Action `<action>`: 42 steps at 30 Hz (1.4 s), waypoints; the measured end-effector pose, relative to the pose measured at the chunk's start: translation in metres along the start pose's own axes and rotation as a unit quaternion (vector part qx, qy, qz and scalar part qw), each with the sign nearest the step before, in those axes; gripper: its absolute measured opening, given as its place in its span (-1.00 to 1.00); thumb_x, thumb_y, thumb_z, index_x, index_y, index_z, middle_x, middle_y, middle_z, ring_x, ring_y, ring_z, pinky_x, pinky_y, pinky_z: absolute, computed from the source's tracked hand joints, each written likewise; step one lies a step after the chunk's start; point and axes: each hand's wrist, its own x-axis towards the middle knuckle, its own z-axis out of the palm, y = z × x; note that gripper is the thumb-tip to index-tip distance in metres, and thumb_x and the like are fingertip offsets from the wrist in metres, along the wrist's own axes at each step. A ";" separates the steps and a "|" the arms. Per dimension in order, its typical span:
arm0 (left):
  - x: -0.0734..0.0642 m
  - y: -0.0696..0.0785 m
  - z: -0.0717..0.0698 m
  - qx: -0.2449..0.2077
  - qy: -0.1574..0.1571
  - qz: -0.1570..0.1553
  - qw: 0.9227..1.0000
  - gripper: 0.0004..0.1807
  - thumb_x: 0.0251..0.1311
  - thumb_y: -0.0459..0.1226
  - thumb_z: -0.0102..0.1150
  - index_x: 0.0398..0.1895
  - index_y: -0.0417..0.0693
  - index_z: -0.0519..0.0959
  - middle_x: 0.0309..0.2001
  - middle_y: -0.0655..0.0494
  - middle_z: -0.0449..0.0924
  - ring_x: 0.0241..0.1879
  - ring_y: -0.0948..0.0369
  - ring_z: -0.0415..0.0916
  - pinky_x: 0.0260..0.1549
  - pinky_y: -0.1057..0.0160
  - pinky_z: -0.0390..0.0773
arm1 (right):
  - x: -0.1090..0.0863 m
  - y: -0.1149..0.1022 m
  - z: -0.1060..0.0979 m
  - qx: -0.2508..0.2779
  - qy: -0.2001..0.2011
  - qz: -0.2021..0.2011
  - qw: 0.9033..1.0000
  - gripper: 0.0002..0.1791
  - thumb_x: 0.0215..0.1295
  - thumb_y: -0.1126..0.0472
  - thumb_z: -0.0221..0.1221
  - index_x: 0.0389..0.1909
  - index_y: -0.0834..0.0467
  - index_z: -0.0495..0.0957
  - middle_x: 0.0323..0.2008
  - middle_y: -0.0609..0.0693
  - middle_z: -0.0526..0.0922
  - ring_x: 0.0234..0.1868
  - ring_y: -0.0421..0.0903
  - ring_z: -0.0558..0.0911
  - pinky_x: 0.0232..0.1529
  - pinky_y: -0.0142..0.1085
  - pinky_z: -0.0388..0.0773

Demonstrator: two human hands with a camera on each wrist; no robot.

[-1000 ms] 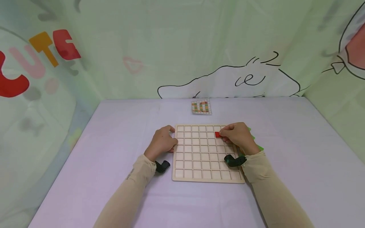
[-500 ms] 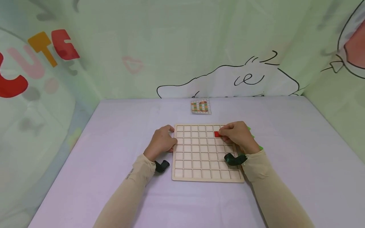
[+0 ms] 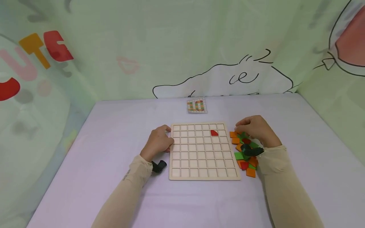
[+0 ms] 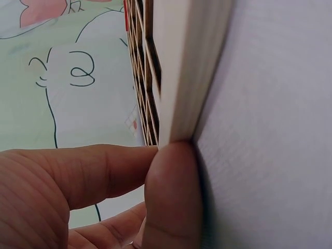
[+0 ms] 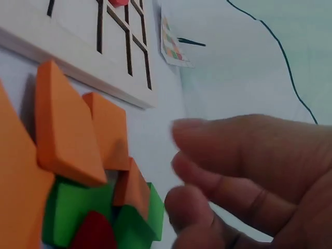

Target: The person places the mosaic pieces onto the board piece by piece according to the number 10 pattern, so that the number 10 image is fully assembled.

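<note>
My left hand (image 3: 157, 141) rests at the left edge of a pale wooden grid board (image 3: 176, 176). In the left wrist view, a fingertip (image 4: 173, 171) presses the board's side wall (image 4: 194, 78), and another finger reaches the same edge. A red quarter-round tile (image 3: 214, 133) lies in a cell near the board's upper right. My right hand (image 3: 256, 128) hovers at the far end of a loose pile of coloured tiles (image 3: 251, 172), right of the board. Its fingers are bent with gaps between them in the right wrist view, and no tile shows there.
Orange tiles (image 5: 65, 124), green tiles (image 5: 72, 207) and a few red ones overlap beside the board's right edge. Behind the board lies a small printed pattern card (image 3: 196, 105). A white cloth (image 3: 128, 110) covers the table, and a printed curtain (image 3: 114, 47) hangs behind.
My right hand has let go of the red tile, which stays in its cell, and has moved right to the pile. More of the pile now shows. My left hand stays at the board.
</note>
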 end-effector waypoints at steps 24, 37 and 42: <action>0.000 0.000 -0.001 -0.001 0.000 0.006 1.000 -0.49 0.24 -0.42 0.21 0.29 -0.23 0.48 -0.60 0.01 0.59 -0.72 0.25 0.54 -0.64 0.36 0.58 | 0.000 -0.006 0.008 -0.091 -0.038 -0.042 0.994 -0.75 0.25 0.12 0.43 -0.25 0.24 0.68 -0.30 0.06 0.61 -0.32 0.00 0.49 -0.38 -0.25 0.49; 0.000 0.001 -0.002 -0.006 -0.001 0.009 1.000 -0.51 0.25 -0.42 0.20 0.28 -0.23 0.49 -0.60 0.02 0.59 -0.72 0.25 0.54 -0.63 0.35 0.58 | -0.001 -0.018 0.016 0.069 -0.028 -0.044 0.996 -0.62 0.48 0.18 0.26 0.16 0.35 0.61 -0.08 0.18 0.73 -0.29 -0.08 0.76 -0.20 -0.28 0.76; 0.003 -0.003 0.000 -0.007 -0.002 0.019 1.000 -0.50 0.24 -0.44 0.20 0.29 -0.27 0.48 -0.65 0.02 0.60 -0.73 0.24 0.57 -0.65 0.36 0.58 | 0.001 -0.023 0.023 0.111 -0.030 -0.041 0.992 -0.60 0.47 0.20 0.24 0.16 0.39 0.58 -0.11 0.15 0.73 -0.31 -0.11 0.74 -0.22 -0.29 0.75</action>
